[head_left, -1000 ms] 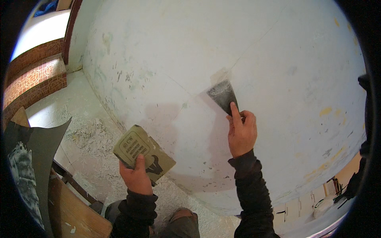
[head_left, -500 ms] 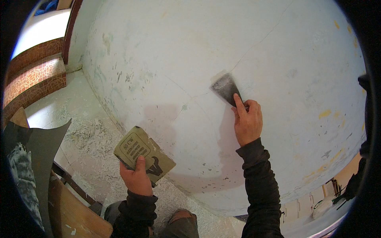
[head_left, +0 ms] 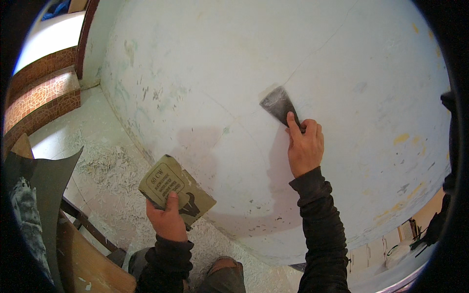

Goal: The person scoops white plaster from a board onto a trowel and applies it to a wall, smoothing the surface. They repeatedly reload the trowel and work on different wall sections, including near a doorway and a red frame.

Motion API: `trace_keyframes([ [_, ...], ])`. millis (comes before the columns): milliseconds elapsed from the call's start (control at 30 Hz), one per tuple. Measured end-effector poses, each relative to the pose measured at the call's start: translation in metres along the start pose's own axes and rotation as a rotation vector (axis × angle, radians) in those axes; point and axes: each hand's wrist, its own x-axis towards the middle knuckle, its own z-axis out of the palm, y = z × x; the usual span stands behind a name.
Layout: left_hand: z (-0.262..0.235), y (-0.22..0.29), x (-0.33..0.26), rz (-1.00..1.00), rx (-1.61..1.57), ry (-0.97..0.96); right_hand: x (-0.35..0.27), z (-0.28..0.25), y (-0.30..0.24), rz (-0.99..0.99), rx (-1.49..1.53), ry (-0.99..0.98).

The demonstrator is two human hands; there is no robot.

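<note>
My right hand [head_left: 307, 149] grips a dark, wide-bladed scraper [head_left: 279, 105], its broad edge against the pale wall [head_left: 234, 58]. The index finger lies along the blade, and the handle is mostly hidden in my palm. A thin crack runs up and to the right from the blade's edge, and fainter cracks spread to its left. Lower down, my left hand [head_left: 168, 217] holds a folded sheet of sandpaper [head_left: 178, 188], printed olive backing toward me, thumb on top. The sandpaper is in front of the wall's lower edge.
Pale flakes cover the floor [head_left: 110, 168] along the wall. At lower left are a wooden seat [head_left: 93, 261] and a bent dark sheet [head_left: 44, 195] smeared with white. Patterned tiled steps [head_left: 46, 93] rise at upper left. Papers and a white bundle [head_left: 396, 255] lie at lower right.
The scraper and my right hand have shifted very slightly on the wall. My left hand keeps the sandpaper in nearly the same place.
</note>
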Motion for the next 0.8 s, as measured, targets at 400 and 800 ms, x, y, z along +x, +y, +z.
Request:
trace_keyframes([
  [400, -0.001, 0.003, 0.000, 0.001, 0.061, 0.034, -0.011, -0.016, 0.007, 0.044, -0.027, -0.193],
  [800, 0.006, 0.000, -0.009, -0.026, -0.031, 0.033, 0.005, -0.044, -0.018, 0.061, 0.022, -0.183],
])
